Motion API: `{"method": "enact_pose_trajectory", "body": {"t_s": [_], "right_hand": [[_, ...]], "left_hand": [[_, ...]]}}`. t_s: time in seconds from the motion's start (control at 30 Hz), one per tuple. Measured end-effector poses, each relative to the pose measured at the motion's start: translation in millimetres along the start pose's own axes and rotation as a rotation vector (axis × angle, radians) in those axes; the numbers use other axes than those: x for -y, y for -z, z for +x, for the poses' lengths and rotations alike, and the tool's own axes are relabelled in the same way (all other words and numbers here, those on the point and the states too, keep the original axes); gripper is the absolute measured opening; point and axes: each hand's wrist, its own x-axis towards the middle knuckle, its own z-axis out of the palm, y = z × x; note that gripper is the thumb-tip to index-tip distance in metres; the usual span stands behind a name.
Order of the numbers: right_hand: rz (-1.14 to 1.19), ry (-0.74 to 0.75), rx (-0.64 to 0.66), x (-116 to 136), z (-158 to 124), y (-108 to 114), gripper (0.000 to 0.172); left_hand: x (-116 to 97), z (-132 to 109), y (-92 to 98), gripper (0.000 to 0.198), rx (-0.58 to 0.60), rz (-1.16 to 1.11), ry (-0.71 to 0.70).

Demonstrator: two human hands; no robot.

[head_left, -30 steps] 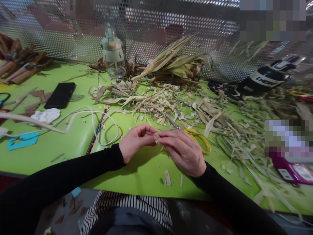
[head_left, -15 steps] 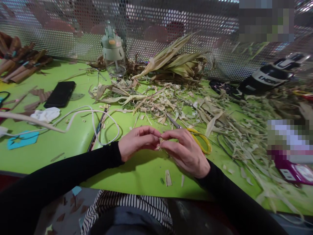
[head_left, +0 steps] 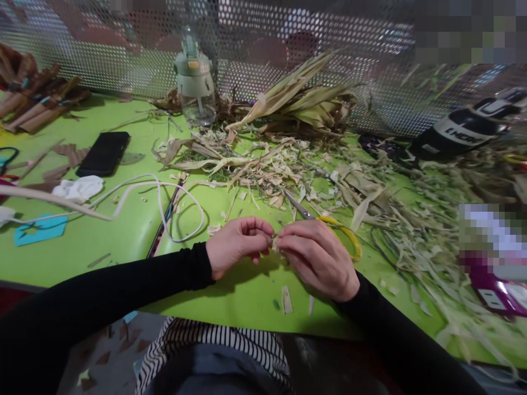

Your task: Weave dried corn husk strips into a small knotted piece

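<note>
My left hand (head_left: 239, 244) and my right hand (head_left: 320, 257) meet above the green table (head_left: 242, 302), their fingertips pinched around a small pale piece of corn husk (head_left: 275, 245). Fingers cover most of that piece, so its shape is unclear. Scissors (head_left: 303, 210) with yellow handles lie just beyond my right hand, partly hidden by it. On the table below the hands are small husk scraps (head_left: 286, 300). A heap of dry husk shreds (head_left: 263, 164) spreads out behind the hands.
A white cable (head_left: 181, 240) loops left of my hands, near a phone (head_left: 104, 153) and a blue cut-out card (head_left: 40, 230). At the back stand a clear bottle (head_left: 198, 90) and a husk bundle (head_left: 304, 104). A black bottle (head_left: 461, 129) leans at right.
My left fingers have closed more tightly near the husk piece, and my right fingers have drawn together over it. The whole view has shifted slightly.
</note>
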Motion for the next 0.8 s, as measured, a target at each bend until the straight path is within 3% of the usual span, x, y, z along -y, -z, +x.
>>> {"method": "enact_pose_trajectory", "body": {"t_s": [0.37,0.57,0.8], "right_hand": [[0.057,-0.162,0.006,2.5,-3.3,-7.8,0.019],[0.07,-0.089,-0.024,0.0,-4.7,-4.2,0.022],[0.055,-0.044,0.0,0.6,-4.1,-3.3,0.017]], "left_hand": [[2.1,-2.0,-3.4,0.016,-0.133,-0.103,-0.034],[-3.3,-3.3,-2.5,0.018,-0.034,-0.103,-0.006],[-0.9,-4.8,-2.3,0.016,0.003,-0.062,-0.035]]}}
